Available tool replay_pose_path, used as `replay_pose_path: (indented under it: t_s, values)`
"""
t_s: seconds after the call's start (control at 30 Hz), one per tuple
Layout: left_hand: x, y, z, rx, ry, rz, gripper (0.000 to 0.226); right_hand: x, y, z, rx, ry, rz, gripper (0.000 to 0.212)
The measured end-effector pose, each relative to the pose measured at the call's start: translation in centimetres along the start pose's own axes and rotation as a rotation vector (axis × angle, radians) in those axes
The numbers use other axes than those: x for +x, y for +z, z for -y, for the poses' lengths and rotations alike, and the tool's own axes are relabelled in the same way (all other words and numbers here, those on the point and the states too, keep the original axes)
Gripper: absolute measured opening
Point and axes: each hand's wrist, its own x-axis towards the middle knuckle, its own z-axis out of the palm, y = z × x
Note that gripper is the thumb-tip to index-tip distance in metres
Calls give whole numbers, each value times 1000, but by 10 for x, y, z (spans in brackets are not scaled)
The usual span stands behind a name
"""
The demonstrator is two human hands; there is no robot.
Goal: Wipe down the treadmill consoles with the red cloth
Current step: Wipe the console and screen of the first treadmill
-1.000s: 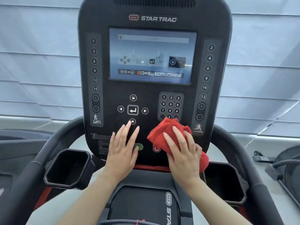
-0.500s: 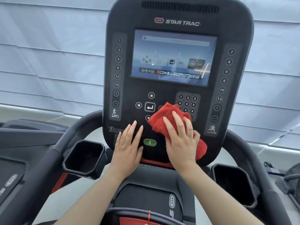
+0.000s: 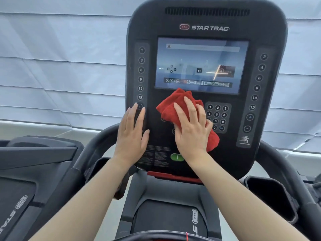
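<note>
A black Star Trac treadmill console (image 3: 206,18) fills the upper middle of the head view, its lit screen (image 3: 201,63) above button panels. My right hand (image 3: 192,131) presses a bunched red cloth (image 3: 173,105) flat against the console's middle, just under the screen and left of the number keypad (image 3: 218,117). The cloth hides the arrow buttons. My left hand (image 3: 132,134) lies flat and empty, fingers together, on the console's lower left by the incline button column (image 3: 141,73). A green start button (image 3: 177,157) shows between my wrists.
Curved black handrails (image 3: 278,162) flank the console, with cup holders (image 3: 271,197) low on each side. A second treadmill (image 3: 34,162) stands at the left. Pale pleated blinds (image 3: 60,66) cover the wall behind. A red strip (image 3: 173,176) runs under the console.
My right hand has slid the red cloth up the console, from the lower buttons to just under the screen. My left hand moved up and left. The view shifted leftward.
</note>
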Motion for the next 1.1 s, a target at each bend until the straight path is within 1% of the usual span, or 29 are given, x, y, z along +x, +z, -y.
replay_pose_path:
  t_s: [0.1, 0.23, 0.3, 0.43, 0.57, 0.67, 0.8, 0.97, 1.1]
  values:
    - [7, -6, 14, -10, -20, -9, 62, -13, 7, 4, -45, -15, -16, 55]
    - [-1, -1, 24, -56, -13, 47, 64, -51, 23, 11, -107, -125, 29, 54]
    - [-4, 1, 25, -81, -3, 62, 65, -59, 27, 13, -123, -129, 40, 52]
    - [-3, -1, 26, -116, 5, 55, 66, -38, 24, 19, -85, -116, 32, 50]
    - [-3, -6, 28, -161, 6, 62, 71, 7, 19, 38, -27, -37, -12, 51]
    - [-4, -9, 33, -174, 27, 70, 71, 19, 20, 48, -39, -9, -19, 53]
    - [-9, -10, 40, -191, 61, 91, 73, -10, 28, 47, -90, -66, -16, 53]
    - [-49, 2, 56, -242, 47, 147, 78, -77, 43, 45, -146, -139, 63, 54]
    - [-82, 18, 68, -272, 43, 237, 87, -89, 44, 50, -161, -123, 123, 51]
